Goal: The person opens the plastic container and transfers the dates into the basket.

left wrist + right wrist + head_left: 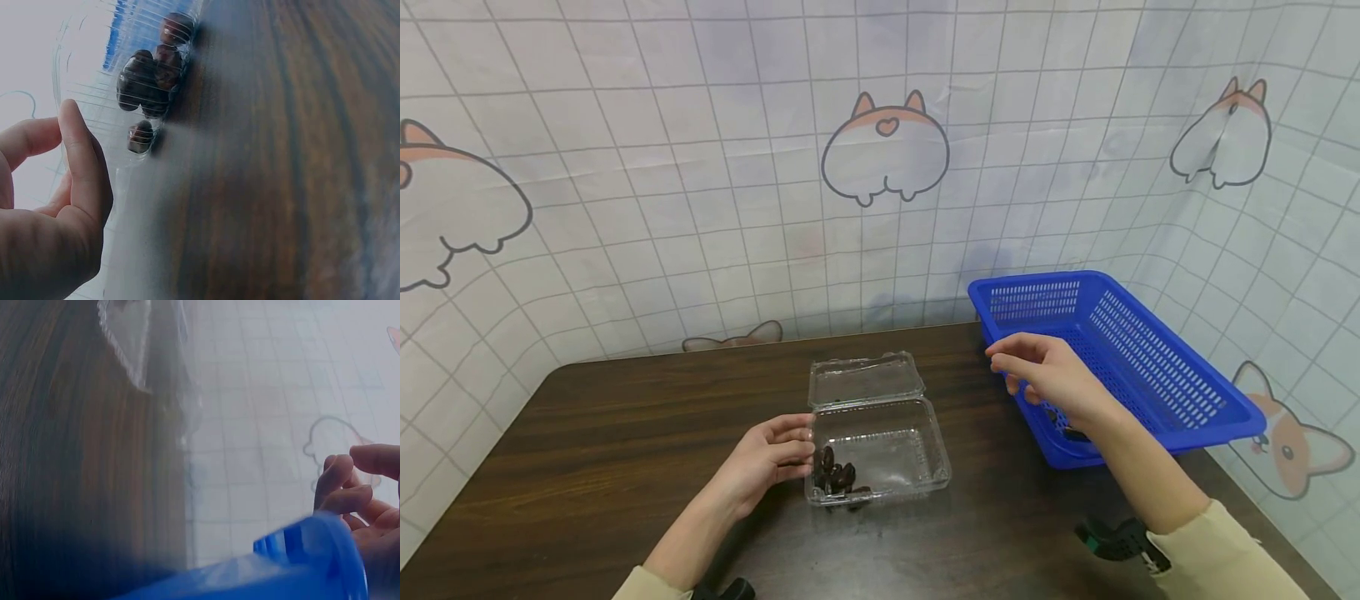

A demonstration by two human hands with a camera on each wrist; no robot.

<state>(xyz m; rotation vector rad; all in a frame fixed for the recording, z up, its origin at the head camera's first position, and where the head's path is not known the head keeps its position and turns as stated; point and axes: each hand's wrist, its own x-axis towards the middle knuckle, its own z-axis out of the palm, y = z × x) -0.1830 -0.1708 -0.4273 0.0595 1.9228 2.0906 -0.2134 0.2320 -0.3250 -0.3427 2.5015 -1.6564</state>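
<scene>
And here's the left grip (763,462), fingers relaxed and resting against the clear container (898,458) on the desk (647,425), presumably steadying it, dark oval pieces (842,477) gathered at its near-left corner! Over the blue basket's (1165,358) left rim hangs the right grip (1056,379), loosely parted, nothing visible between its fingers; the basket sits alongside, likely for easy reach.

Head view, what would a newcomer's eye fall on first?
Probably the bright blue basket at right, the right hand by its left rim. Next come the cartoon animals on the wall behind, then the clear open box in the middle, dark brown pieces clustered in its near left corner.
</scene>
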